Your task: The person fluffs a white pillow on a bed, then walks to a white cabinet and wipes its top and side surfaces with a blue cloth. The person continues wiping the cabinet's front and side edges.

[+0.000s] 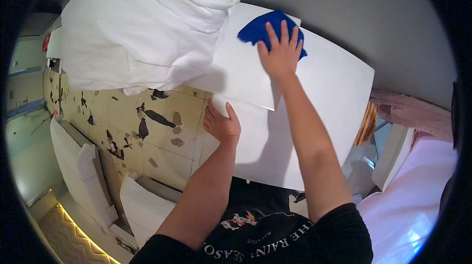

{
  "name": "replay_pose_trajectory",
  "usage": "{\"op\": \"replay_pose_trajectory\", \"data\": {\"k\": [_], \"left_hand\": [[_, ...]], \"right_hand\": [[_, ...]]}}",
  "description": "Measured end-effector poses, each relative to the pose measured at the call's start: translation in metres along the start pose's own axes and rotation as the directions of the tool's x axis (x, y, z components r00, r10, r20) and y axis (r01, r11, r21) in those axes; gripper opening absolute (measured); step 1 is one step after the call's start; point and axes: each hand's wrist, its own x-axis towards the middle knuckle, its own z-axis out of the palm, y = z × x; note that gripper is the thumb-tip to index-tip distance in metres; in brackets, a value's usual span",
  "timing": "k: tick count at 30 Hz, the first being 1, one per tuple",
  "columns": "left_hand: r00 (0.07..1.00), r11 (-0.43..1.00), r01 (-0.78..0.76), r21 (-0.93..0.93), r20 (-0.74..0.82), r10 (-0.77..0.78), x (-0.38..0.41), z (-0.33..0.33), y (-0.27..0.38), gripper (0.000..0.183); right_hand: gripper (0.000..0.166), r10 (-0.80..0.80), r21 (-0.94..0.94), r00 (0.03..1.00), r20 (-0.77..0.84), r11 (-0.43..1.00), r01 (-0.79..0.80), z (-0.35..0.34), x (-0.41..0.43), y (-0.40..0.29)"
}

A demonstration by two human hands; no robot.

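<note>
Flat on a blue cloth (254, 30) lies my right hand (282, 52), its fingers spread; the cloth rests on a raised white panel (243, 68) of the white furniture surface (332, 79). My left hand (222, 121) is at the left edge of the lower white surface, thumb and fingers apart, with nothing seen in it. Whether its palm touches the edge is unclear. Beyond my left hand, a large heap of white fabric (143, 32) covers the far left part of the furniture.
A grey wall (354, 13) runs behind the furniture. White padded pieces (79, 168) stand at the lower left by a tiled floor (166, 161) with dark patches. At the right are a striped wooden object (366, 126), a pink textile (413, 114) and a pale sheet (409, 190).
</note>
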Motion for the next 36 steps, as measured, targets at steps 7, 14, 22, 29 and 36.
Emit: {"op": "replay_pose_trajectory", "data": {"k": [7,14,22,29,36], "left_hand": [[1.000,0.998,-0.019,-0.061,-0.024,0.017,0.001,-0.001,0.002,0.066],[1.000,0.996,-0.009,-0.085,-0.015,0.008,0.000,-0.005,-0.001,0.066],[1.000,0.995,0.003,-0.103,0.004,-0.003,0.001,-0.003,0.000,0.067],[0.997,0.999,0.032,0.016,0.067,-0.033,-0.004,0.009,-0.005,0.064],[0.994,0.998,-0.027,0.060,0.105,0.021,-0.006,0.011,-0.010,0.064]], "right_hand": [[0.061,-0.046,-0.125,0.999,-0.003,0.991,0.045,0.012,0.043,-0.020],[0.061,-0.295,0.028,0.946,0.132,0.956,0.293,0.016,-0.001,-0.078],[0.055,-0.278,-0.010,0.959,0.049,0.960,0.279,0.025,0.007,-0.077],[0.055,-0.512,0.209,0.843,0.163,0.853,0.478,-0.021,-0.107,-0.078],[0.052,-0.644,0.349,0.761,0.084,0.734,0.582,0.006,-0.105,-0.138]]}}
